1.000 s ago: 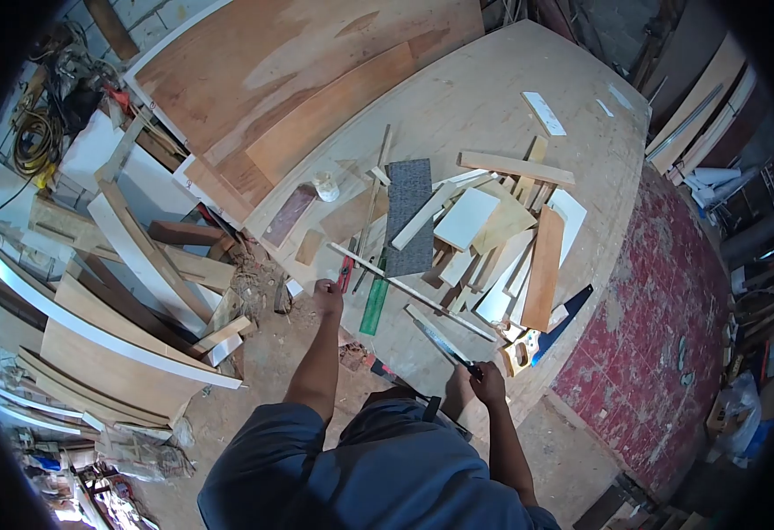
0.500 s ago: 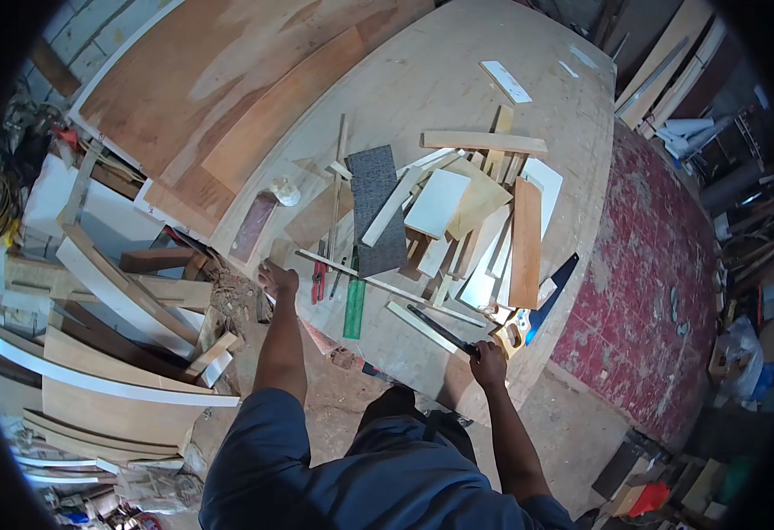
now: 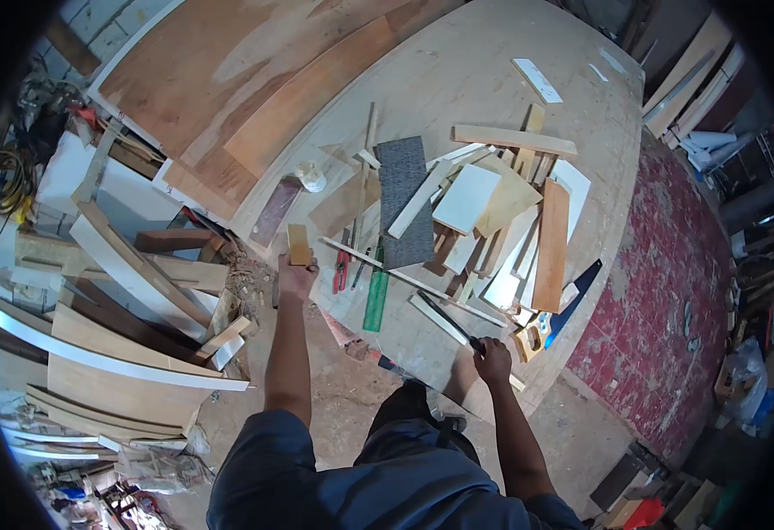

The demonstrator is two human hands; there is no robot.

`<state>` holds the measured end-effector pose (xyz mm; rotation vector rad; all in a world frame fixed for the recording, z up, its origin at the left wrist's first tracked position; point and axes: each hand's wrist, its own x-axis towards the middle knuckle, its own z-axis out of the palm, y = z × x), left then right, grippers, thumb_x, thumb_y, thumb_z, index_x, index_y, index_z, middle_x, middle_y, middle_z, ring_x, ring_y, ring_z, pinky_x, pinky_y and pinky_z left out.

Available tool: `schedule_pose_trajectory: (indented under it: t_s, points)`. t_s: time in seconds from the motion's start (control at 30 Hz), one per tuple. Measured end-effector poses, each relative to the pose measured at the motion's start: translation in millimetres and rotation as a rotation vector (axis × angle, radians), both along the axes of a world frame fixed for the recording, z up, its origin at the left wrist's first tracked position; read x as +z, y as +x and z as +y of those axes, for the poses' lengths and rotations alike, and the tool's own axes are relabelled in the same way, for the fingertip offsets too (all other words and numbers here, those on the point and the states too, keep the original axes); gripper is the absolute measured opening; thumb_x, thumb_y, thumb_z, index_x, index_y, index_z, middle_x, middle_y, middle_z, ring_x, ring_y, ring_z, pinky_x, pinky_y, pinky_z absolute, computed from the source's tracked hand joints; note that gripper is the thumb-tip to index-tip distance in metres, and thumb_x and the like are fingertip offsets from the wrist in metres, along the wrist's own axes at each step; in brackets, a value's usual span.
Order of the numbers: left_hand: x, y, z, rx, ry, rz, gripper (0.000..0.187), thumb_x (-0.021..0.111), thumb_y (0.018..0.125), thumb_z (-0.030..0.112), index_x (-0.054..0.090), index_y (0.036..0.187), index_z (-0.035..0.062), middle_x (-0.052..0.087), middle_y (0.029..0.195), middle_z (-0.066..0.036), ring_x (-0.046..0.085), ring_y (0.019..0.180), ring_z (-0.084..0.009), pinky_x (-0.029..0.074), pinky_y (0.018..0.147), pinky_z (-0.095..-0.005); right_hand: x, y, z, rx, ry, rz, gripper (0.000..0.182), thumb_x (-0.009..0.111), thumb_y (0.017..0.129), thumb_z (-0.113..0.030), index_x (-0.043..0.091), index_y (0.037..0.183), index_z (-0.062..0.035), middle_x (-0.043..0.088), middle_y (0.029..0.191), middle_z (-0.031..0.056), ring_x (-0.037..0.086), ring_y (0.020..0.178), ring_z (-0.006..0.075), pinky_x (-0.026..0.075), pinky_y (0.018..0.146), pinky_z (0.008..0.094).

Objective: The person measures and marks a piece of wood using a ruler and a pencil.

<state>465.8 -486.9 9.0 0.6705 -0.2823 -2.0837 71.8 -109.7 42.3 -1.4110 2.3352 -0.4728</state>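
My left hand is closed around a small yellowish-brown wood block, held up near the left front edge of the workbench. In my right hand is a long dark file-like tool, gripped at its near end and pointing away to the left. Beneath it lies a pale wood strip. A handsaw with a yellowish handle rests just right of that hand. Red-handled pliers and a green strip lie between my hands.
Wood offcuts and a dark grey textured panel are piled mid-bench. A clear container and a reddish-brown block stand at the left. Curved wood pieces crowd the floor left; a worn red board is at right.
My left hand has taken up the small wood block and turned upward with it. My right hand keeps hold of the dark tool in about the same place. The whole view has shifted slightly.
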Motion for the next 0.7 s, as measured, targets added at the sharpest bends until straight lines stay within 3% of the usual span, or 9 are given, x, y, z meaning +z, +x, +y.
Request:
schedule_pose_trajectory:
  t_s: [0.07, 0.33, 0.4, 0.43, 0.5, 0.53, 0.6, 0.63, 0.7]
  points:
    - [46.2, -23.5, 30.8, 0.096, -0.001, -0.058, 0.044, 0.049, 0.088, 0.040, 0.055, 0.113, 0.0044, 0.060, 0.095, -0.012, 0.057, 0.076, -0.0213, 0.048, 0.066, -0.0293, -3.5, -4.2, 5.4, 0.007, -0.018, 0.009, 0.024, 0.066, 0.074, -0.018, 0.063, 0.096, -0.0090, 0.064, 0.087, 0.0132, 0.062, 0.081, 0.0335, 0.049, 0.071, 0.0468]
    - [67.3, -27.8, 48.1, 0.032, 0.066, 0.000, 0.042, 0.051, 0.087, 0.038, 0.056, 0.111, 0.0047, 0.062, 0.098, -0.011, 0.058, 0.076, -0.0225, 0.048, 0.064, -0.0316, 1.9, -15.2, 6.4, 0.014, 0.001, -0.002, 0.023, 0.069, 0.073, -0.016, 0.063, 0.095, -0.0082, 0.064, 0.089, 0.0139, 0.062, 0.082, 0.0345, 0.050, 0.072, 0.0461]
    - [64.4, -33.0, 47.0, 0.077, -0.017, -0.406, 0.039, 0.059, 0.084, 0.030, 0.057, 0.113, 0.0035, 0.062, 0.100, -0.011, 0.059, 0.081, -0.0215, 0.050, 0.067, -0.0329, 3.7, -15.6, 6.6, -0.006, 0.014, 0.009, 0.023, 0.068, 0.073, -0.015, 0.063, 0.094, -0.0080, 0.064, 0.089, 0.0141, 0.062, 0.083, 0.0347, 0.050, 0.073, 0.0464]
    - [62.8, -36.6, 46.4, 0.077, -0.021, -0.403, 0.039, 0.059, 0.084, 0.030, 0.057, 0.113, 0.0035, 0.062, 0.100, -0.011, 0.059, 0.081, -0.0215, 0.050, 0.067, -0.0329, 4.6, -15.8, 6.2, -0.007, 0.011, 0.011, 0.023, 0.068, 0.073, -0.015, 0.063, 0.094, -0.0080, 0.064, 0.089, 0.0141, 0.062, 0.083, 0.0347, 0.050, 0.073, 0.0464]
    - [53.0, -40.3, 46.2, 0.124, -0.631, -1.138, 0.046, 0.068, 0.076, 0.016, 0.055, 0.118, 0.0020, 0.063, 0.101, -0.011, 0.061, 0.091, -0.0213, 0.051, 0.075, -0.0358, 2.4, -15.2, 7.3, -0.004, 0.022, 0.019, 0.023, 0.068, 0.073, -0.015, 0.063, 0.094, -0.0080, 0.064, 0.088, 0.0142, 0.062, 0.083, 0.0348, 0.050, 0.073, 0.0466]
    - [49.1, -38.7, 46.4, 0.126, -0.634, -1.138, 0.046, 0.068, 0.076, 0.016, 0.055, 0.118, 0.0020, 0.063, 0.101, -0.011, 0.061, 0.091, -0.0213, 0.051, 0.075, -0.0358, 1.4, -15.0, 8.3, -0.004, 0.019, 0.019, 0.023, 0.068, 0.073, -0.015, 0.063, 0.094, -0.0080, 0.064, 0.088, 0.0142, 0.062, 0.083, 0.0348, 0.050, 0.073, 0.0466]
    - [54.4, -39.5, 47.6, 0.207, -1.001, -1.594, 0.052, 0.075, 0.069, 0.006, 0.056, 0.118, 0.0019, 0.061, 0.110, -0.015, 0.061, 0.099, -0.0269, 0.050, 0.083, -0.0409, -0.9, -15.6, 9.3, 0.007, -0.025, 0.054, 0.021, 0.067, 0.074, -0.019, 0.063, 0.092, -0.0093, 0.064, 0.085, 0.0130, 0.062, 0.080, 0.0343, 0.050, 0.070, 0.0473]
    - [57.0, -40.4, 47.5, 0.209, -1.003, -1.594, 0.052, 0.075, 0.069, 0.006, 0.056, 0.118, 0.0019, 0.061, 0.110, -0.015, 0.061, 0.099, -0.0269, 0.050, 0.083, -0.0409, -2.4, -16.5, 9.0, 0.006, -0.027, 0.054, 0.021, 0.067, 0.074, -0.019, 0.063, 0.092, -0.0093, 0.064, 0.085, 0.0130, 0.062, 0.080, 0.0343, 0.050, 0.070, 0.0473]
    - [59.9, -42.5, 48.1, 0.335, -1.216, -1.910, 0.054, 0.076, 0.067, 0.006, 0.057, 0.117, 0.0025, 0.059, 0.111, -0.017, 0.059, 0.103, -0.0333, 0.047, 0.089, -0.0453, -4.1, -17.9, 10.0, -0.009, -0.027, 0.054, 0.021, 0.067, 0.074, -0.019, 0.063, 0.092, -0.0093, 0.064, 0.085, 0.0131, 0.062, 0.079, 0.0344, 0.050, 0.070, 0.0480]
